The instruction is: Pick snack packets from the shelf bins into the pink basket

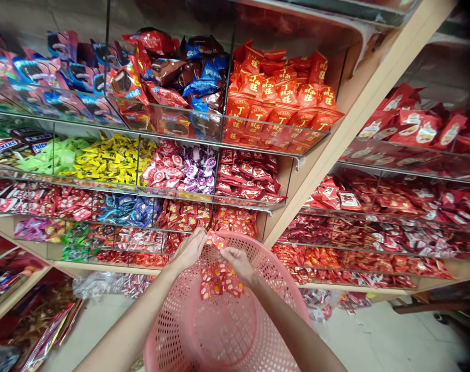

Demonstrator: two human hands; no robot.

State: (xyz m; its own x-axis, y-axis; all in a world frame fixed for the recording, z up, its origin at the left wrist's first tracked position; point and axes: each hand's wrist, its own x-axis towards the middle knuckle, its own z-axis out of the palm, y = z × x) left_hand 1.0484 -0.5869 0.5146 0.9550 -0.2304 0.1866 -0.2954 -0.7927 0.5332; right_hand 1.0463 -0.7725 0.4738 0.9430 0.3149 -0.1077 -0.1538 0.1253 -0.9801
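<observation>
A small red candy packet [216, 241] with orange and white print is between my two hands, over the far rim of a pink perforated plastic basket [279, 274]. My right hand [238, 262] pinches its lower right edge between thumb and fingers. My left hand [192, 246] is closed at the packet's left end, its fingertips partly hidden and close to the basket rim. Several matching red candy packets [221, 281] lie in the basket against its far side, below my hands. Just beyond the rim is a shelf compartment of similar red packets [235, 221].
Tiered shelves with clear front panels [173, 192] hold wrapped sweets, including yellow packets [111, 157] and large red packets [277, 93]. A slanting wooden upright [316, 178] divides the shelves on the right. Plastic bags [99, 284] lie on the tiled floor [374, 336].
</observation>
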